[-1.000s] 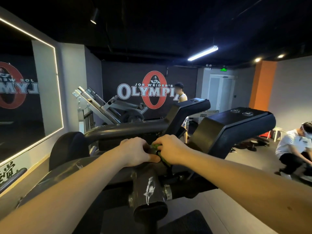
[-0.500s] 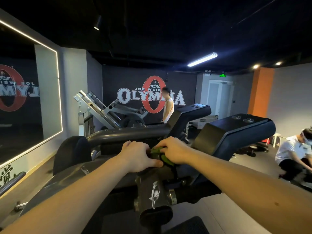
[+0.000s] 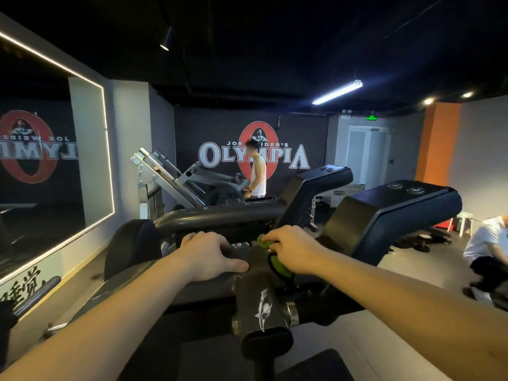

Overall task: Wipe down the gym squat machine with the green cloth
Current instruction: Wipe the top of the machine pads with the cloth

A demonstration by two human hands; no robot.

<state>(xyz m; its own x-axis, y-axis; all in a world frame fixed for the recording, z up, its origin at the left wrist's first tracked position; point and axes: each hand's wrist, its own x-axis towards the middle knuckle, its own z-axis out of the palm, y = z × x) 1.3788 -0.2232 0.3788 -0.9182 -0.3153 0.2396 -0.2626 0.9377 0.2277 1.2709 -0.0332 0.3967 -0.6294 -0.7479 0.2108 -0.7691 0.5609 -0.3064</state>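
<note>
Closest to the camera is the dark grey metal squat machine (image 3: 261, 303). Its stubby round post has its long axis running from the hands back toward the camera. It ends in a black cap and has a scuffed white mark on top.

The left hand (image 3: 204, 255) lies palm down on the matte frame with the thumb stretched flat toward the other hand. The fingers bend over the far edge out of sight, so I honestly can't tell if it's gripping or just resting.

Just beside it, the right hand (image 3: 295, 250) is clenched around the crumpled green cloth (image 3: 278, 267), pressing it onto the frame. The cloth is bunched up and pokes out past the fingertips and under the palm.

Just past the knuckles there's a smooth grey cross tube (image 3: 214, 217). Two chunky angled black vinyl shoulder pads (image 3: 398, 215) rise beyond the right hand.

Further out past the left hand are a silver leg press (image 3: 170, 177) and a person in a white tank top (image 3: 258, 177). Behind them is the red and white OLYMPIA wall mural (image 3: 255, 158).
</note>
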